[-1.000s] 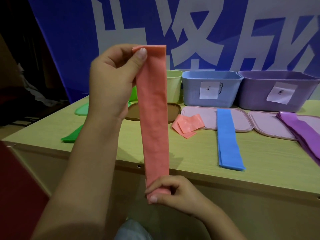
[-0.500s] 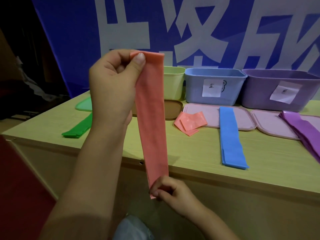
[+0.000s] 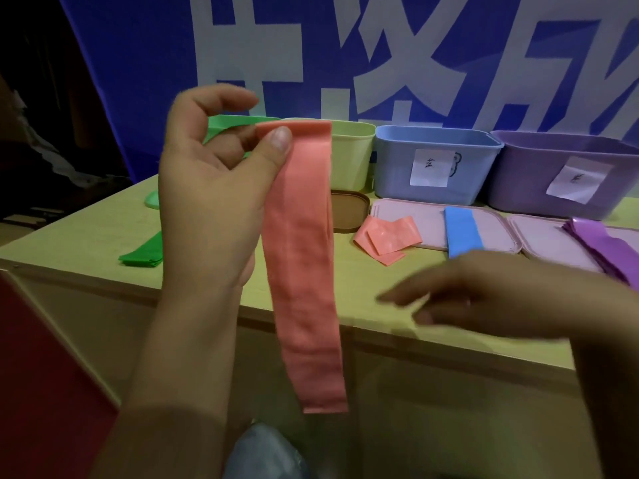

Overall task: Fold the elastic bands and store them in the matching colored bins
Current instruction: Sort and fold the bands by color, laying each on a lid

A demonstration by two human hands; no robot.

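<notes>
My left hand [image 3: 211, 195] pinches the top of a long pink elastic band [image 3: 304, 271], which hangs straight down in front of the table edge. Blurred with motion, my right hand [image 3: 491, 299] hovers to the band's right with fingers extended toward it and holds nothing. On the table lie a folded pink band [image 3: 387, 236], a blue band [image 3: 461, 229], a green band [image 3: 143, 252] and purple bands [image 3: 601, 243]. Behind stand a yellow-green bin [image 3: 352, 153], a blue bin [image 3: 432, 164] and a purple bin [image 3: 567, 171]; a green bin [image 3: 228, 122] peeks out behind my left hand.
Pink lids [image 3: 432, 229] lie flat before the blue and purple bins, a brown lid [image 3: 349, 210] before the yellow-green bin, a green lid [image 3: 152, 200] at left. A blue banner with white characters [image 3: 380, 57] hangs behind. The table's front edge [image 3: 415, 335] runs below my right hand.
My right hand has let go of the band's lower end and moved up and to the right. The band now hangs free from my left hand, which has loosened its fingers.
</notes>
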